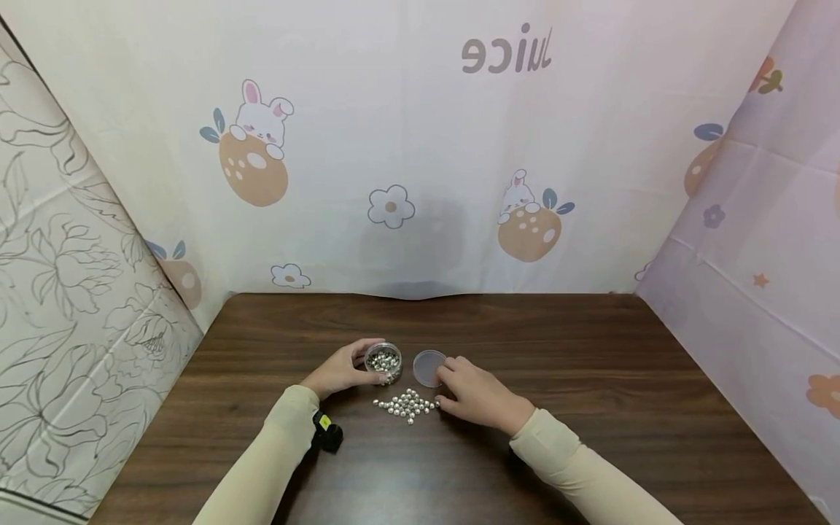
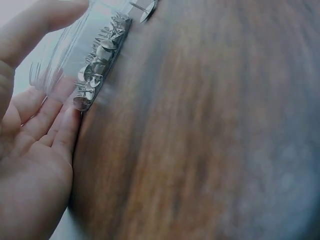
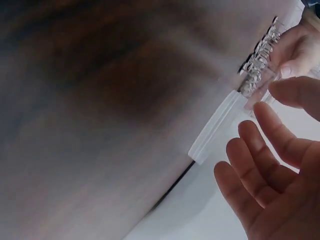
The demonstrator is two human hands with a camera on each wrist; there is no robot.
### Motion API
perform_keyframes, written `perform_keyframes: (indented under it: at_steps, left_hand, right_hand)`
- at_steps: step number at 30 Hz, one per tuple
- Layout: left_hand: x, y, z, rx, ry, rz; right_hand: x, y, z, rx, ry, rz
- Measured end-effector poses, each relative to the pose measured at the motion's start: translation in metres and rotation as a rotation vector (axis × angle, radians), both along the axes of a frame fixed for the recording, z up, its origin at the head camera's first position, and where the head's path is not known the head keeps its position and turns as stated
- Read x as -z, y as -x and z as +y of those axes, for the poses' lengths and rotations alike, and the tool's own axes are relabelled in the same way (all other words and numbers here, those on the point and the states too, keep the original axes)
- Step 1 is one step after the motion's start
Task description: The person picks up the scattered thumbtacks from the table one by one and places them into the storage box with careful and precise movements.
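Observation:
My left hand (image 1: 343, 370) holds a round clear plastic box (image 1: 383, 362) of silver thumbtacks, the thumb on its near side and the fingers around the back. In the left wrist view, thumbtacks (image 2: 95, 75) lie heaped in the bottom of the box, points showing. Loose thumbtacks (image 1: 408, 403) spread in a patch on the table in front of the box. My right hand (image 1: 482, 394) hovers at the right end of that patch, fingers loosely bent, with nothing visible between thumb and forefinger. Just beyond its fingers lies the round clear lid (image 1: 429, 367), flat on the table.
The dark wood-grain table (image 1: 590, 350) runs back to a printed curtain (image 1: 446, 146). More patterned cloth (image 1: 79, 255) hangs along the left side. A black device with a yellow mark (image 1: 327, 432) sits on the left wrist.

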State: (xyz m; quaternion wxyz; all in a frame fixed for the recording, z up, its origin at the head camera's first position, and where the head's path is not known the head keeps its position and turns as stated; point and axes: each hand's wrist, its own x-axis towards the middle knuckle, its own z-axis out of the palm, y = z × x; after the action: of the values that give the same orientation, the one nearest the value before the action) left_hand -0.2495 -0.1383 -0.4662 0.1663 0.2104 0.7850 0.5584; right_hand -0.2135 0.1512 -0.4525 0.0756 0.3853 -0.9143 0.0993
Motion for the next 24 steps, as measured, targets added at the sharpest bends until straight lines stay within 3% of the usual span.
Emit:
perform_keyframes:
  at_steps: [24]
  left_hand:
    - [0.0045, -0.0009, 0.0024, 0.005, -0.019, 0.017]
  right_hand:
    - [0.0030, 0.0010, -0.0036, -0.046, -0.089, -0.030]
